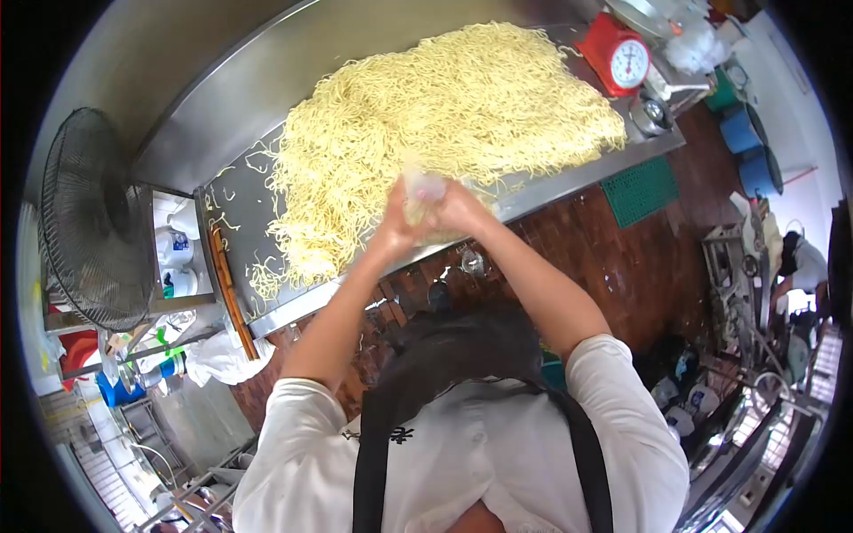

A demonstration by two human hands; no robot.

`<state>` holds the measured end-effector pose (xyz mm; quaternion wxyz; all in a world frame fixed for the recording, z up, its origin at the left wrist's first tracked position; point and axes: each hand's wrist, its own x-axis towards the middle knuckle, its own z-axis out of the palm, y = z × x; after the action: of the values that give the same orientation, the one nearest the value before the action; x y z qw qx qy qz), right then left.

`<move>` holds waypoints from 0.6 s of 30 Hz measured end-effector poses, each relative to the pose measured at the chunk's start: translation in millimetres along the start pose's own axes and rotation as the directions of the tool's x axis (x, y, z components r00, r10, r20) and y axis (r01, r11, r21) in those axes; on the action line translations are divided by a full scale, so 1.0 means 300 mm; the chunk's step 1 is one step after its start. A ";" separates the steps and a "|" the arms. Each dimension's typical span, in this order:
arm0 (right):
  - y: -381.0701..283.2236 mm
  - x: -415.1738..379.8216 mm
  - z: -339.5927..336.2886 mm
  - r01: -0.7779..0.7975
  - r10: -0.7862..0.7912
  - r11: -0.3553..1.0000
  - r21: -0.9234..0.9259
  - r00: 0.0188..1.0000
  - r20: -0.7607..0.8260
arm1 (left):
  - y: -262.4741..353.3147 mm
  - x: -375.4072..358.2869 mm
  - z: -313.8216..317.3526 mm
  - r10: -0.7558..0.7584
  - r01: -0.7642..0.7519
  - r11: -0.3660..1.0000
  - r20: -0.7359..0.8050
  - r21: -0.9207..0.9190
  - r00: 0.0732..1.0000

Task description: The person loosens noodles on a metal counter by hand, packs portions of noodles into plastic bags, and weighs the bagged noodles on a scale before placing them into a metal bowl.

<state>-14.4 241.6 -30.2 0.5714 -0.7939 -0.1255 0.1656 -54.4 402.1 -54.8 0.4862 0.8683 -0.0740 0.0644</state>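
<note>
Both my hands meet at the front edge of the metal table, around a clear plastic bag (pixel 425 188) with something pale yellow low in it. My left hand (pixel 398 218) has its fingers closed on the bag's left side. On the right side, my right hand (pixel 460 210) grips the bag near its top. Behind and beneath them a wide heap of yellow noodles (pixel 444 98) spreads over the metal table (pixel 569 185). Finer detail of the fingers is blurred.
A red scale (pixel 613 58) and a metal bowl (pixel 651 115) stand at the table's right end. Wooden sticks (pixel 229 289) lie along its left edge, near a large fan (pixel 98 218). A green mat (pixel 640 191) is on the floor. Another person (pixel 807 266) is far right.
</note>
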 end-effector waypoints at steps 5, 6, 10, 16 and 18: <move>-0.017 -0.020 -0.095 0.364 -0.353 0.873 -0.326 0.931 0.094 | -0.123 0.052 0.098 -0.250 0.258 0.892 0.069 -0.370 0.966; 0.088 -0.015 -0.101 0.332 -0.344 0.844 -0.421 0.938 0.050 | -0.121 0.082 0.099 -0.395 0.384 0.774 0.091 -0.503 0.914; 0.161 0.007 0.018 0.339 -0.289 0.759 -0.556 0.941 0.178 | -0.190 0.139 0.219 -0.669 0.448 0.534 -0.035 -0.717 0.742; 0.276 0.168 -0.053 0.448 -0.418 0.799 -0.402 0.893 0.166 | -0.022 0.158 0.191 -0.571 0.456 0.735 -0.095 -0.501 0.816; 0.302 0.219 -0.059 0.435 -0.410 0.863 -0.257 0.900 0.147 | 0.017 0.104 0.121 -0.488 0.427 0.732 0.029 -0.530 0.872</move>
<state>53.9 223.2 -118.9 0.4681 -0.8125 -0.3436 0.0513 -23.3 366.5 -63.5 0.7067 0.6896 0.1552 -0.0312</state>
